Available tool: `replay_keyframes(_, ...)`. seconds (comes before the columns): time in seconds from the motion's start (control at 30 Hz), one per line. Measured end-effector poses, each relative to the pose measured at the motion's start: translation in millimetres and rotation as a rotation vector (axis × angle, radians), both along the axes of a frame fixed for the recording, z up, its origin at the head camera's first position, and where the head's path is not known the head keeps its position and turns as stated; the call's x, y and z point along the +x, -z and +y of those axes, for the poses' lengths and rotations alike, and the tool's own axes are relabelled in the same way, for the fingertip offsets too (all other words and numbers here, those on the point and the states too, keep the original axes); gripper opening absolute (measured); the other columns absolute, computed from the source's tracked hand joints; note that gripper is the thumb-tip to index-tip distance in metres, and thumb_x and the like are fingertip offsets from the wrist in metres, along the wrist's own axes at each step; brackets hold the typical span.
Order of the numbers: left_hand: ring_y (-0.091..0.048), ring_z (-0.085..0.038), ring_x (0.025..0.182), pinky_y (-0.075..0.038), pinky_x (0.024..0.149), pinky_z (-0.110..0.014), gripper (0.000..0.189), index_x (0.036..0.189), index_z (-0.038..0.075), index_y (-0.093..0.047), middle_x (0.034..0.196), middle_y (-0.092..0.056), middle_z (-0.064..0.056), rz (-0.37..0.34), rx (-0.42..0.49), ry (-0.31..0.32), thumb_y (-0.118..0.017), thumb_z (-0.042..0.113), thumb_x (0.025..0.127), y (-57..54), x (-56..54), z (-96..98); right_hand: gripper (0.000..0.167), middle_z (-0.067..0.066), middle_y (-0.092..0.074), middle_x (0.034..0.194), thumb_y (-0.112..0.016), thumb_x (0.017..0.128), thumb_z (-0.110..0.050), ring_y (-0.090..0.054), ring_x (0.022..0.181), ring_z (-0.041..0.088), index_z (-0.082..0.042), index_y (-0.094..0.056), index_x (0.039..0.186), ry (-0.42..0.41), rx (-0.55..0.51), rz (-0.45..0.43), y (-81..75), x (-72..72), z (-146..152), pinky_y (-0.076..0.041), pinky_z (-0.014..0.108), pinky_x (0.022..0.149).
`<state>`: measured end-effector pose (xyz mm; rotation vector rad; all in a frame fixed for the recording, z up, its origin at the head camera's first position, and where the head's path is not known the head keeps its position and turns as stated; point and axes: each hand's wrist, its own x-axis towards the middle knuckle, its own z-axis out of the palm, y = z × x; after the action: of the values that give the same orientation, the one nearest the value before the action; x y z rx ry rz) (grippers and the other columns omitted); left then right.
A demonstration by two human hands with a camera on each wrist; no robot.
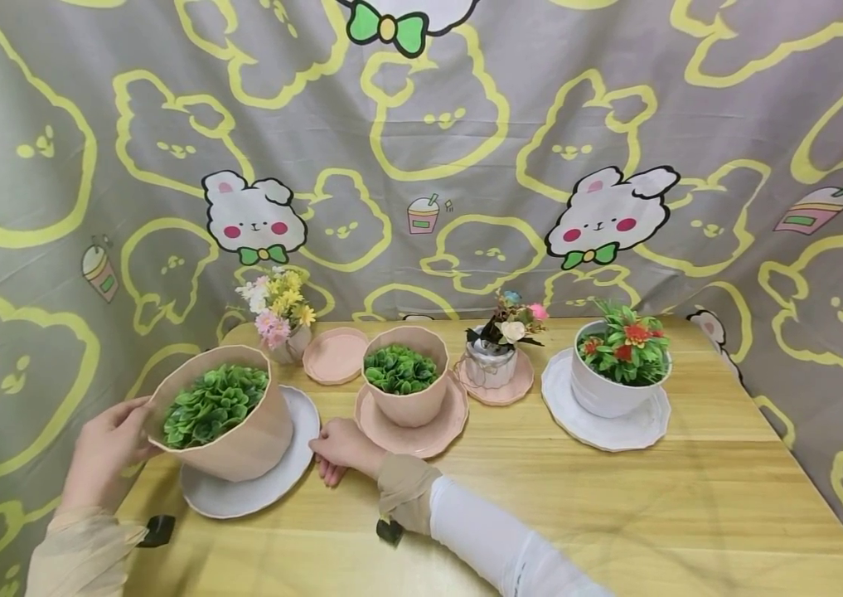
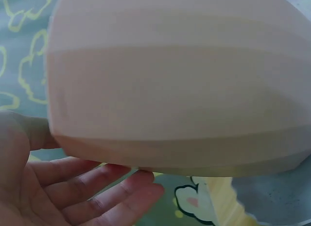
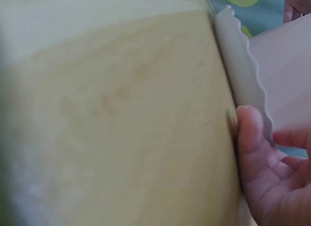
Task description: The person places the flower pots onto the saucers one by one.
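Note:
My left hand (image 1: 104,452) grips the rim of a large pinkish-beige flowerpot (image 1: 253,435) filled with green leaves (image 1: 220,405). The pot tilts slightly and sits over a white saucer (image 1: 215,500) with a wavy edge. In the left wrist view, the pot wall (image 2: 175,95) fills most of the picture, with my fingers (image 2: 82,187) at its lower edge. My right hand (image 1: 346,448) pinches the right edge of that saucer between thumb and fingers; the right wrist view shows the saucer's edge (image 3: 248,80) there. Whether pot and saucer touch, I cannot tell.
Behind stand flowers (image 1: 279,303) in a small pot and a pink saucer (image 1: 335,356). Rightward are a medium pink pot (image 1: 414,404) on a saucer, a small white pot (image 1: 491,365) on a pink saucer, and a white pot (image 1: 600,394) on a white saucer. A patterned curtain (image 1: 458,124) hangs behind.

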<state>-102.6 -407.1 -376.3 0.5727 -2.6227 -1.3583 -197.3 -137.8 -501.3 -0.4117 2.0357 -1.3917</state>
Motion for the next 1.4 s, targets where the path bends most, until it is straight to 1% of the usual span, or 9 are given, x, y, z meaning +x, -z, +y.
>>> replay_keyframes(0.07, -0.056, 0.007, 0.076, -0.061, 0.068, -0.023, 0.062, 0.144, -0.011, -0.035, 0.095, -0.051, 0.021, 0.010, 0.008, 0.004, -0.037, 0.036, 0.104, -2.4, 2.0, -0.7, 0.040, 0.008, -0.058, 0.050, -0.051, 0.099, -0.018, -0.054, 0.036, 0.015, -0.002, -0.056, 0.063, 0.000, -0.006, -0.025, -0.9, -0.9, 0, -0.054, 0.032, 0.040)
replay_keyframes(0.27, -0.063, 0.011, 0.079, -0.061, 0.067, -0.023, 0.059, 0.143, -0.008, -0.038, 0.093, -0.055, 0.035, 0.083, 0.101, 0.028, -0.043, 0.035, 0.103, -7.8, 11.5, -3.4, 0.038, 0.009, -0.058, 0.050, -0.051, 0.098, -0.015, -0.055, 0.037, 0.016, -0.002, -0.055, 0.063, 0.008, -0.011, -0.075, -4.2, -0.4, 1, -0.054, 0.032, 0.040)
replay_keyframes(0.43, -0.067, 0.005, 0.077, -0.060, 0.063, -0.021, 0.030, 0.124, 0.012, -0.057, 0.088, -0.066, 0.027, 0.178, 0.268, 0.015, -0.051, 0.031, 0.101, -9.1, 20.9, -0.6, 0.033, 0.010, -0.059, 0.051, -0.051, 0.096, -0.013, -0.055, 0.037, 0.017, -0.001, -0.056, 0.066, 0.009, -0.029, -0.092, -7.0, 1.8, 5, -0.055, 0.033, 0.041)
replay_keyframes(0.57, -0.068, 0.004, 0.075, -0.059, 0.061, -0.021, 0.016, 0.113, 0.020, -0.059, 0.085, -0.068, 0.025, 0.183, 0.293, -0.018, -0.052, 0.029, 0.101, -4.6, 26.8, -0.9, 0.031, 0.010, -0.059, 0.052, -0.052, 0.095, -0.012, -0.055, 0.038, 0.017, 0.000, -0.057, 0.068, -0.004, -0.053, -0.103, -10.3, 3.4, 11, -0.055, 0.032, 0.041)
replay_keyframes(0.73, -0.069, 0.002, 0.072, -0.059, 0.060, -0.023, 0.010, 0.104, 0.025, -0.057, 0.081, -0.068, 0.023, 0.123, 0.309, -0.053, -0.049, 0.029, 0.102, 7.3, 34.4, -5.0, 0.030, 0.010, -0.058, 0.053, -0.052, 0.097, -0.013, -0.056, 0.039, 0.017, 0.002, -0.058, 0.072, -0.023, -0.092, -0.115, -14.3, 3.7, 16, -0.055, 0.031, 0.041)
replay_keyframes(0.9, -0.067, 0.001, 0.071, -0.061, 0.064, -0.025, 0.014, 0.101, 0.026, -0.058, 0.078, -0.067, 0.023, -0.035, 0.297, -0.043, -0.044, 0.028, 0.103, 23.1, 36.4, -11.3, 0.030, 0.009, -0.058, 0.054, -0.051, 0.097, -0.012, -0.056, 0.040, 0.017, 0.004, -0.059, 0.074, -0.033, -0.118, -0.114, -16.1, 2.9, 20, -0.055, 0.031, 0.042)
replay_keyframes(1.0, -0.067, 0.000, 0.073, -0.061, 0.069, -0.026, 0.034, 0.122, 0.005, -0.055, 0.080, -0.067, 0.021, -0.171, 0.210, -0.003, -0.038, 0.029, 0.105, 32.6, 35.9, -15.6, 0.029, 0.009, -0.058, 0.054, -0.050, 0.097, -0.012, -0.056, 0.040, 0.016, 0.005, -0.060, 0.075, -0.029, -0.117, -0.106, -16.8, 3.5, 20, -0.055, 0.031, 0.042)
replay_keyframes(1.13, -0.067, -0.003, 0.075, -0.061, 0.073, -0.027, 0.058, 0.136, -0.020, -0.032, 0.086, -0.070, 0.010, -0.308, 0.181, 0.029, -0.036, 0.028, 0.105, 46.4, 32.8, -18.5, 0.028, 0.010, -0.058, 0.055, -0.050, 0.097, -0.011, -0.056, 0.041, 0.016, 0.007, -0.061, 0.078, -0.021, -0.113, -0.101, -17.8, 4.7, 19, -0.056, 0.032, 0.043)
replay_keyframes(1.4, -0.065, -0.007, 0.065, -0.059, 0.063, -0.024, 0.039, 0.120, -0.022, -0.046, 0.073, -0.066, 0.004, -0.324, 0.260, -0.019, -0.043, 0.012, 0.101, 74.4, 29.0, -15.3, 0.025, 0.011, -0.060, 0.056, -0.051, 0.096, -0.010, -0.056, 0.041, 0.017, 0.004, -0.060, 0.077, -0.004, -0.100, -0.112, -16.4, 6.1, 14, -0.057, 0.034, 0.045)
